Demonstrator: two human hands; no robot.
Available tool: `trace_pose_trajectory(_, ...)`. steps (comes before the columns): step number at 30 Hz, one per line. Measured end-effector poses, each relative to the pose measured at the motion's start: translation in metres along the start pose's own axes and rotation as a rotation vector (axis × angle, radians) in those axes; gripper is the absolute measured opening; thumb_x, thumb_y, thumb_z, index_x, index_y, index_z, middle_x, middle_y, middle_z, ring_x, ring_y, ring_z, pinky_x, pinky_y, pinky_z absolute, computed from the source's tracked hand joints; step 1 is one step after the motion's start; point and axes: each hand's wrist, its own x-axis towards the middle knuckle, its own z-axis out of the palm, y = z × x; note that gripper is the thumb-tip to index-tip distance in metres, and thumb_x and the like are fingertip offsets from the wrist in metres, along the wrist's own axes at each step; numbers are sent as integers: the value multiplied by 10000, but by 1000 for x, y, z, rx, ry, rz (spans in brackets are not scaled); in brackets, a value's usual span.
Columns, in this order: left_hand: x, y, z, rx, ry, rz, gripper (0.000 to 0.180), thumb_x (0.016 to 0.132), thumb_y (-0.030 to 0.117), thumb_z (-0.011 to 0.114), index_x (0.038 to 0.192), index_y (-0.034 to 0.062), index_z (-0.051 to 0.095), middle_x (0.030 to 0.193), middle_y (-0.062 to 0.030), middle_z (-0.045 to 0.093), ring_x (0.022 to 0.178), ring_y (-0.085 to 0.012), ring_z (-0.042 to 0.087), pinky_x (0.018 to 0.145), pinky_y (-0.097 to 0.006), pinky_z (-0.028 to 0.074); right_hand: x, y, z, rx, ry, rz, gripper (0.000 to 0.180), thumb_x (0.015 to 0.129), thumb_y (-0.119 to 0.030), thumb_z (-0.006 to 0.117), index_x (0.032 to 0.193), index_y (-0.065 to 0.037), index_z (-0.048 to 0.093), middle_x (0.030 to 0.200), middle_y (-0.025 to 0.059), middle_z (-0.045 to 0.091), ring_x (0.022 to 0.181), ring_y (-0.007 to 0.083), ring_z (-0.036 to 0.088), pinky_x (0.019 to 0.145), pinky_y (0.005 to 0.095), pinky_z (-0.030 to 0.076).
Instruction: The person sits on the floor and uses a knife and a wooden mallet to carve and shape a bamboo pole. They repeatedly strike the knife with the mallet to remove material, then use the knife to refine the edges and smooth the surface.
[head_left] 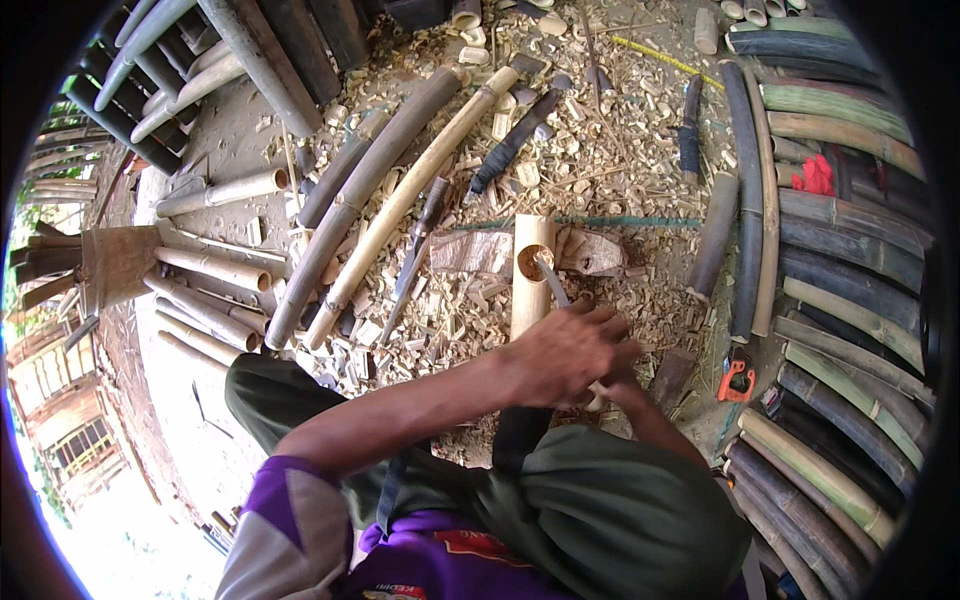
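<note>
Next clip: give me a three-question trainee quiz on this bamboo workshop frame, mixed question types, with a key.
1. True or false: the left hand lies over the near end of the short bamboo tube.
2. Multiple choice: what goes into the round hole in the tube's side? A) a metal blade B) a red cloth C) a yellow cord
3. Short answer: what covers the ground around the tube?

Key
1. True.
2. A.
3. Pale bamboo shavings and chips.

The right hand is mostly hidden beneath the left.
</note>
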Motion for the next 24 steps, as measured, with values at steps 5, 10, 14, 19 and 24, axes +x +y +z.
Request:
trace_pose_trajectory(5,66,-38,29,98,186,-145,950,763,114,840,1585,246,382,1621,-208,306,1393,-423,490,1071,-445,561,59,-32,-53,-620,-27,137,658,975,-302,695,1485,-17,393,1455,207,430,1375,304,482,1109,428,507)
trace_pose_trajectory(10,62,-53,15,-265,633,-204,1008,758,-10,808,1598,339,373,1636,-254,232,1389,-480,470,1131,-465,519,98,-126,-80,-1199,-72,-179,483,864,-227,749,1263,-4,593,1246,169,629,1034,295,643,986,476,541)
trace_pose_trajectory(14,60,-59,18,-435,1097,-312,1078,723,-47,815,1629,171,274,1602,-301,210,1430,-496,393,1172,-505,457,147,-159,-81,-1453,-216,-557,235,759,-145,770,942,-18,700,883,99,703,824,257,658,816,441,580)
trace_pose_trajectory(19,79,-35,18,-585,1133,-515,1031,764,-71,727,1625,100,187,1556,-327,221,1397,-568,367,1129,-556,458,157,-166,-96,-1356,-447,-454,285,747,-174,802,985,-41,720,914,138,732,903,332,702,812,467,569)
trace_pose_trajectory(24,73,-28,5,-564,749,-584,1102,717,-110,691,1631,223,173,1585,-354,209,1314,-575,462,1072,-562,502,135,-144,-113,-1086,-493,-81,576,816,-211,780,1340,-83,581,1270,186,663,1174,376,640,1015,452,523)
